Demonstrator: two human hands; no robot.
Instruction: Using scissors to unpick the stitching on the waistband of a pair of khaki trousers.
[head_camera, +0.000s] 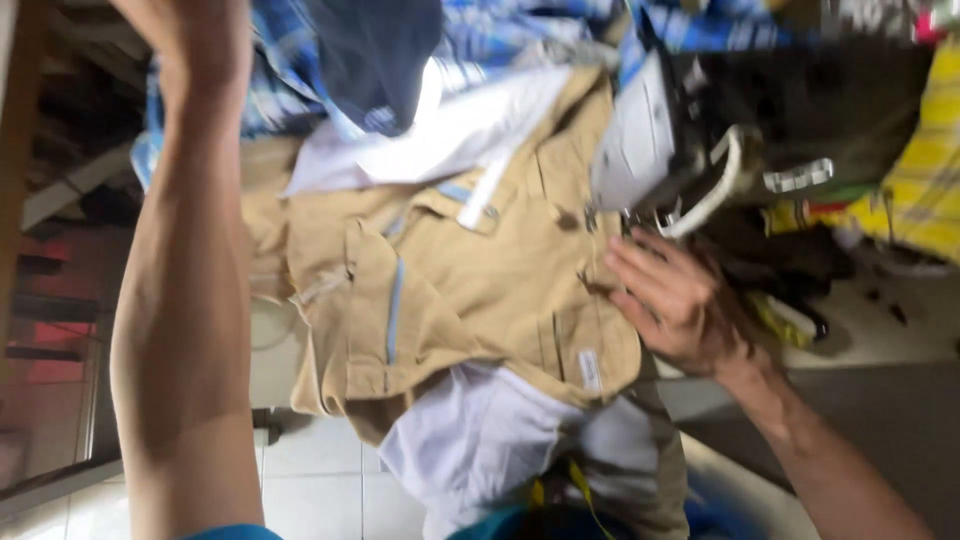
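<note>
1. Your left hand is cut off by the top edge of the picture; only your left forearm (185, 300) shows, so you cannot tell how open that grip is or whether it has hold of anything.
2. The whole view is blurred, and the dark clutter beyond your right hand is hard to make out.
3. Your right hand (675, 300) lies flat with fingers spread, its grip wide open and closed on nothing, the fingertips resting on the right-hand side of the tan shirt (470, 290).
4. The tan shirt hangs spread between your two arms, with light blue trim on its pocket and a small label near its lower edge.
5. A white cloth (480, 440) shows beneath the shirt's lower edge, and a blue plaid garment (520, 30) lies above it.
6. A white object (640, 140) sits just above your right hand.
7. A yellow checked cloth (925, 170) lies at the far right.
</note>
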